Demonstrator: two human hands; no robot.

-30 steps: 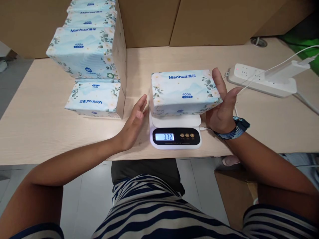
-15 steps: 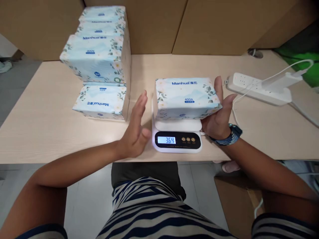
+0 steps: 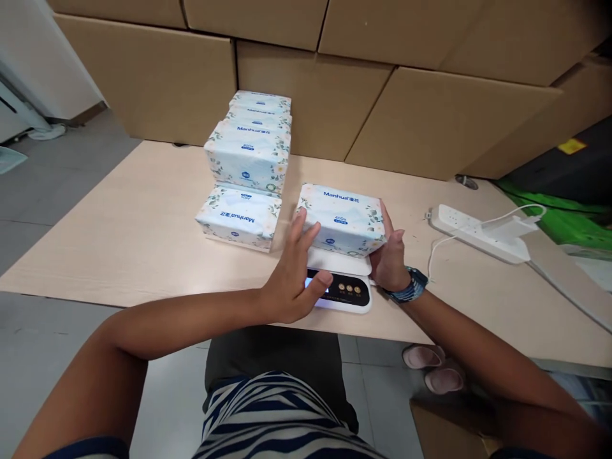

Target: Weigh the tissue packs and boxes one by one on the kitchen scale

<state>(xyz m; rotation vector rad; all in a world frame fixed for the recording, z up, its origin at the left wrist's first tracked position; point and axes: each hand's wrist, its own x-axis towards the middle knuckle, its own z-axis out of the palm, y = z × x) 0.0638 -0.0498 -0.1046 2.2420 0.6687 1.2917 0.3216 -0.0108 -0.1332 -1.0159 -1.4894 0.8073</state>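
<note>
A pack of tissues (image 3: 342, 217) with a pale blue floral wrapper rests on the plate of a white digital scale (image 3: 351, 299). My left hand (image 3: 294, 274) is open at the pack's left front corner, fingers stretched and thumb apart. It covers part of the scale's lit display, and whether its fingertips touch the wrapper I cannot tell. Along the pack's right side lies my right hand (image 3: 391, 261), fingers extended against it and thumb raised; the pack partly hides those fingers.
More tissue packs (image 3: 248, 150) stand stacked to the left, with a single pack (image 3: 241, 217) in front. A white power strip (image 3: 478, 233) with a plugged-in charger and cables lies at the right. Cardboard boxes (image 3: 310, 95) line the table's back edge.
My left hand has moved right, from beside the scale to the pack's left front corner, now over the display. The right hand stays at the pack's right side. The camera view has shifted.
</note>
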